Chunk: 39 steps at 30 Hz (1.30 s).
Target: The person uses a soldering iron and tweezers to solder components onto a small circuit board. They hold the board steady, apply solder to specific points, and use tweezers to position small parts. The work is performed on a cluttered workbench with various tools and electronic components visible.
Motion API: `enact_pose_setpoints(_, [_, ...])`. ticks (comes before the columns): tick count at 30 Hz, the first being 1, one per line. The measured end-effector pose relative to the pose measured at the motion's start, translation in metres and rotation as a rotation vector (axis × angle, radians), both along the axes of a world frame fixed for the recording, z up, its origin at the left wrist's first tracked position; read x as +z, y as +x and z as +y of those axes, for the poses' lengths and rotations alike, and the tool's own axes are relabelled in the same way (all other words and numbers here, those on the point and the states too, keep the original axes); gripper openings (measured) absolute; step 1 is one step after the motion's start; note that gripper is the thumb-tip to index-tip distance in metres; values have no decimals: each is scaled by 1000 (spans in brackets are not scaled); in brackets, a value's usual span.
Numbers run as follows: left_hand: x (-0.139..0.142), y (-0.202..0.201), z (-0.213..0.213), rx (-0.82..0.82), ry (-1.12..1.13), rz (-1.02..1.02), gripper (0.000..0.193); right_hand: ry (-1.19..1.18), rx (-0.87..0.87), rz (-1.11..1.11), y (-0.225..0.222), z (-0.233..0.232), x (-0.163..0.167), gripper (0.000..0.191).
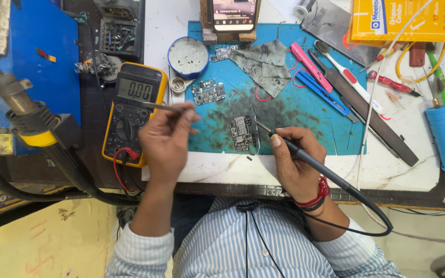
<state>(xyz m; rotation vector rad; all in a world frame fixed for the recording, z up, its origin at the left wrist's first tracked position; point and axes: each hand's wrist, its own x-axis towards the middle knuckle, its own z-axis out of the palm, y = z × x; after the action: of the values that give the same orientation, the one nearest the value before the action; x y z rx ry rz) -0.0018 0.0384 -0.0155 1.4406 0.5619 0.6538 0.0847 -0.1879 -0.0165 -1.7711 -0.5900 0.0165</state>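
Head view: our right hand grips black soldering iron, tip near small dark circuit board; left hand pinches metal tweezers. Best keep wrists braced.

the setting is an electronics repair workshop. evidence: a blue work mat stained with residue, bare circuit boards lying on it, a yellow digital multimeter at the mat's left edge, a hot-air gun on its hose, and tweezers and screwdrivers spread over the white bench.
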Motion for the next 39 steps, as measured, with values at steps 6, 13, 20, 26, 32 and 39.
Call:
enact_pose_setpoints(6, [13, 39, 38, 63, 223, -96, 15, -13, 10, 10, 0, -1, 1, 14])
enact_pose_setpoints(13, [14, 65, 36, 71, 443, -41, 11, -5, 22, 25, -1, -3, 1, 15])
enact_pose_setpoints(20, [15, 70, 35, 77, 525, -23, 8, -50, 15, 11, -2, -4, 3, 14])
enact_pose_setpoints(26, [17, 72, 34, 67, 570, -6, 7, -65, 9, 5, -2, -4, 4, 14])
enact_pose_setpoints(32, [15, 72, 33, 62, 545, 3, 6, -51, 13, 15, -3, -4, 3, 14])
enact_pose_setpoints(39, [7, 70, 35, 97, 399, -108, 6, -36, 12, 11, -1, -4, 2, 15])
